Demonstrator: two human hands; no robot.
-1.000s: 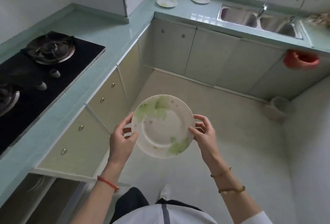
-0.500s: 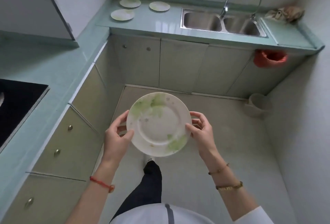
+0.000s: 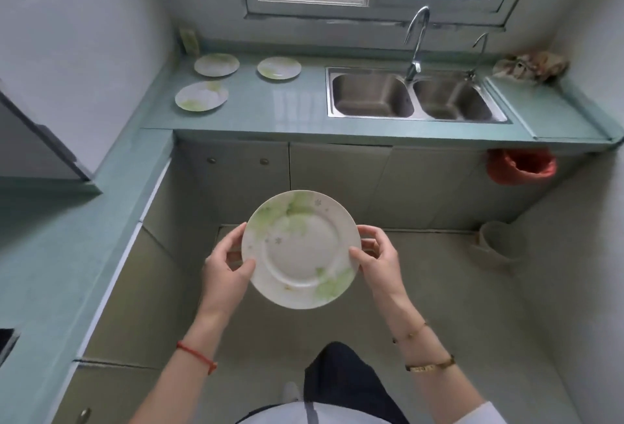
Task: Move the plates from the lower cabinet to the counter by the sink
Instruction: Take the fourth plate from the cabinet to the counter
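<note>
A white plate with green leaf print (image 3: 300,249) is held level in front of me, over the floor. My left hand (image 3: 227,268) grips its left rim and my right hand (image 3: 380,260) grips its right rim. Three matching plates lie on the green counter (image 3: 280,113) left of the sink: one at the back left (image 3: 216,64), one at the back right (image 3: 279,67), one nearer the front (image 3: 201,96). The double steel sink (image 3: 413,96) is straight ahead under the window.
A tall tap (image 3: 416,39) and a smaller tap (image 3: 477,52) rise behind the sink. A crumpled cloth (image 3: 530,65) lies at the counter's far right. A red bag (image 3: 520,167) hangs below the counter edge. A pale bin (image 3: 499,244) stands on the floor at right. Counter and cabinet doors run along my left.
I have turned from the stove side and walked towards the sink counter, which is now nearer and centred. The plate stays held in both hands.
</note>
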